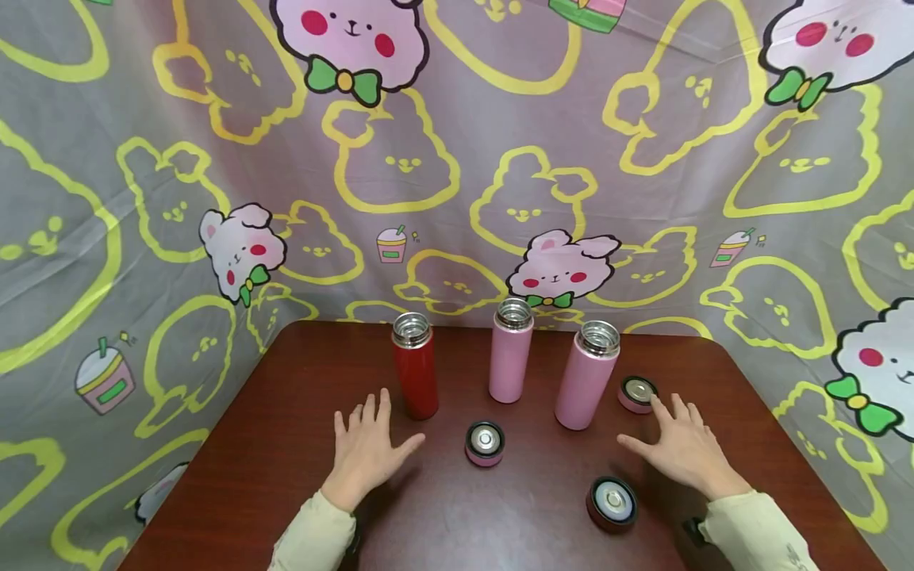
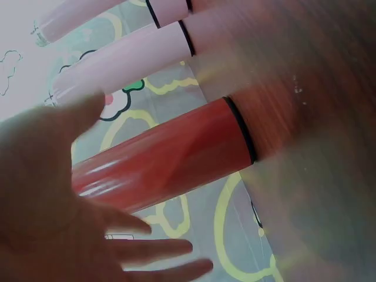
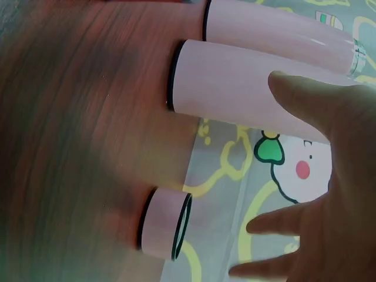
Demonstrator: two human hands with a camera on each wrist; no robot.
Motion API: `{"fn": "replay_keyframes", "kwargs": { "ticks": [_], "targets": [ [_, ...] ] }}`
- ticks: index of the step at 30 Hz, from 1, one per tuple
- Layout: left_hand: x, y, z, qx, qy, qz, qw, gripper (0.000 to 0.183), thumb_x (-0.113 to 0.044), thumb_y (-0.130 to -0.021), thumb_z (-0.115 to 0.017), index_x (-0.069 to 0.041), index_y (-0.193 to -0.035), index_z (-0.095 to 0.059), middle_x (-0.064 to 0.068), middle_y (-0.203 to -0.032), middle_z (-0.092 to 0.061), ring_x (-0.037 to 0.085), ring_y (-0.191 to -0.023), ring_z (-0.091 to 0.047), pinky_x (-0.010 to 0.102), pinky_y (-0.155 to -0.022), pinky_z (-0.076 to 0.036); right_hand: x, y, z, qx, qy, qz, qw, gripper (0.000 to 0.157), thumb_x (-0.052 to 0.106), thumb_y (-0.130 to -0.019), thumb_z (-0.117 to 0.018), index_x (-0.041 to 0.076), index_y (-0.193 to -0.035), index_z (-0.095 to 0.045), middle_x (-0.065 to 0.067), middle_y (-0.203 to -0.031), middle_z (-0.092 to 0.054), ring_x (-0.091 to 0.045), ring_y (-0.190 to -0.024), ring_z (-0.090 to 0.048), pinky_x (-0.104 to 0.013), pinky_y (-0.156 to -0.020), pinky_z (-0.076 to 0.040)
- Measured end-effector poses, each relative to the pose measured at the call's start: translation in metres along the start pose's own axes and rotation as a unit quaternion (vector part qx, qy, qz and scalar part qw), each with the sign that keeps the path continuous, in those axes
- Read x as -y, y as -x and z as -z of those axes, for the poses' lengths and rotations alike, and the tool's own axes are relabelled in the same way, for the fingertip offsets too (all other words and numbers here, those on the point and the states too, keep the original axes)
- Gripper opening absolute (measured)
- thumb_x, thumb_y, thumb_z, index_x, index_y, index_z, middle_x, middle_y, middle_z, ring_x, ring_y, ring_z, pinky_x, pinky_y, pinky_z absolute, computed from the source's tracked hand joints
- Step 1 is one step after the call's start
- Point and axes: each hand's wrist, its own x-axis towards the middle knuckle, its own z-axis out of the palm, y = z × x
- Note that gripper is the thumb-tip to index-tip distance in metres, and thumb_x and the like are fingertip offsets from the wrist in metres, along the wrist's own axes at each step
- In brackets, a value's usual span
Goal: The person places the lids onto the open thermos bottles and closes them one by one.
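We're seeing both hands released, fingers spread and grasping nothing, over a glossy reddish-brown wood-grain table (image 1: 528,527). The left hand (image 1: 366,456) is hovering just beside a shiny red cylindrical bottle (image 1: 417,377) with a silver metal mouth, which is standing upright at the left of the row. A slim pink cylindrical bottle (image 1: 510,363) is standing in the middle, and a second pink cylindrical bottle (image 1: 585,385) is standing to its right; both are showing silver metal mouths, but we're not making out their insides. The right hand (image 1: 685,450) is hovering just beside a round pink lid with a black rim (image 1: 638,395); its fingertip is overlapping that rim in the head view, yet the right wrist view is showing a gap. Another round pink lid with a pale disc (image 1: 485,444) is lying between the hands, and a dark red round lid with a black rim (image 1: 612,505) is lying nearer the front, left of the right wrist. In the left wrist view, the hand is hiding the red bottle's upper end, and the top edge is cutting off one pink bottle. In the right wrist view, the hand is covering the nearer pink bottle's mouth, and a red sliver at the top edge is staying too cropped to identify.
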Motion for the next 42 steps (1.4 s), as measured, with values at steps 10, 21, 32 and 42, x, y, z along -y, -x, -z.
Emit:
{"fn": "replay_keyframes", "kwargs": {
  "ticks": [10,21,32,42],
  "targets": [
    [-0.002,-0.029,0.005,-0.075,0.121,0.029,0.9894,0.07,-0.04,-0.086,-0.063,0.004,-0.137,-0.042,0.023,-0.128,-0.052,0.039,-0.111,-0.051,0.055,-0.09,-0.041,0.015,0.01,-0.004,-0.026,-0.026,0.074,0.997,0.067,0.045,-0.08,-0.071,-0.002,-0.124,-0.054,-0.024,-0.12,-0.053,-0.042,-0.102,-0.056,-0.059,-0.075,-0.046],
    [-0.006,-0.056,0.002,-0.04,0.223,0.077,0.9708,0.092,-0.05,-0.08,-0.068,0.0,-0.145,-0.027,0.022,-0.14,-0.039,0.038,-0.124,-0.04,0.058,-0.094,-0.038,0.028,0.021,-0.02,0.044,-0.017,0.112,0.993,0.067,0.055,-0.074,-0.072,0.008,-0.12,-0.059,-0.008,-0.113,-0.056,-0.025,-0.093,-0.06,-0.048,-0.071,-0.05],
    [-0.008,-0.076,-0.009,-0.065,0.315,0.095,0.9421,0.097,-0.051,-0.074,-0.075,-0.004,-0.145,-0.028,0.016,-0.131,-0.047,0.032,-0.119,-0.047,0.053,-0.095,-0.04,0.035,0.028,-0.032,0.099,-0.019,0.155,0.983,0.084,0.066,-0.062,-0.075,0.008,-0.121,-0.057,-0.003,-0.109,-0.054,-0.022,-0.093,-0.056,-0.045,-0.072,-0.049],
    [-0.009,-0.084,-0.015,-0.077,0.391,0.074,0.9141,0.081,-0.036,-0.075,-0.078,-0.007,-0.138,-0.035,0.013,-0.128,-0.05,0.03,-0.115,-0.049,0.051,-0.096,-0.04,0.042,0.033,-0.037,0.089,-0.002,0.229,0.969,0.071,0.066,-0.062,-0.075,0.015,-0.108,-0.059,0.005,-0.096,-0.05,-0.011,-0.077,-0.052,-0.03,-0.059,-0.045]
  ]
}}
